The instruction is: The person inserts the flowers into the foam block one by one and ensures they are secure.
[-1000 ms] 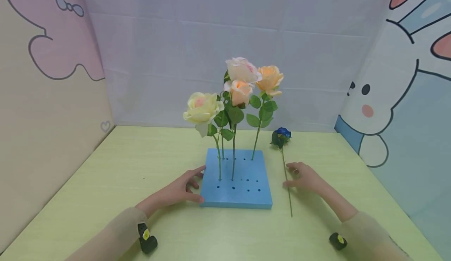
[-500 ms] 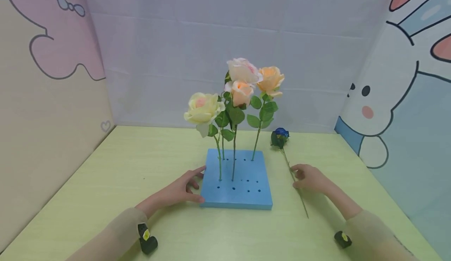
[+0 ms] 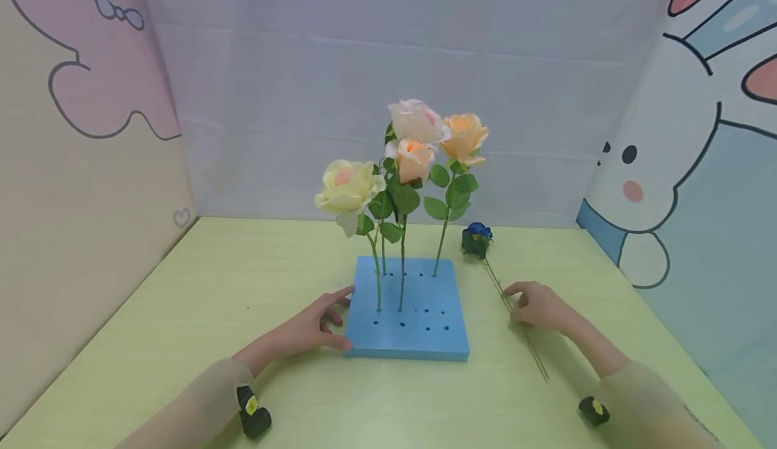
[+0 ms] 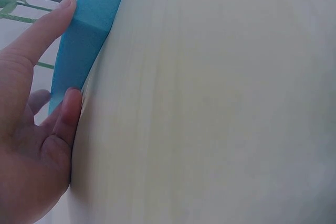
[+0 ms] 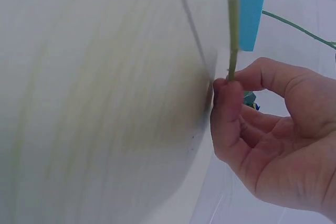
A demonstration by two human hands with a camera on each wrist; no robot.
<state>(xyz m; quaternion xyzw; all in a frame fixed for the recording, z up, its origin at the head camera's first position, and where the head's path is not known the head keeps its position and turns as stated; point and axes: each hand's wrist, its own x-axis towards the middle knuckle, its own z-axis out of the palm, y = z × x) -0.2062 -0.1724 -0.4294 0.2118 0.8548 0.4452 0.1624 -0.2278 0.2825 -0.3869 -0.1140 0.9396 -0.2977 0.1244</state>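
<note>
A blue foam block [image 3: 413, 314] with rows of holes lies on the yellow-green table [image 3: 182, 314]. Several roses stand in it: a cream one [image 3: 347, 187], a pale pink one [image 3: 416, 120] and two orange ones [image 3: 464, 136]. My left hand [image 3: 315, 327] rests against the block's left edge [image 4: 86, 40], fingers straight. My right hand [image 3: 537, 306] pinches the thin green stem [image 5: 232, 30] of a dark blue rose [image 3: 476, 238], which slants from the table beside the block's right side.
Cartoon-printed panels [image 3: 698, 166] wall the table on the left, back and right. Bare table lies left of the block and in front of it.
My right hand has taken the blue rose's stem and swung its lower end rightward; the bloom has shifted slightly left. My left hand has stayed put.
</note>
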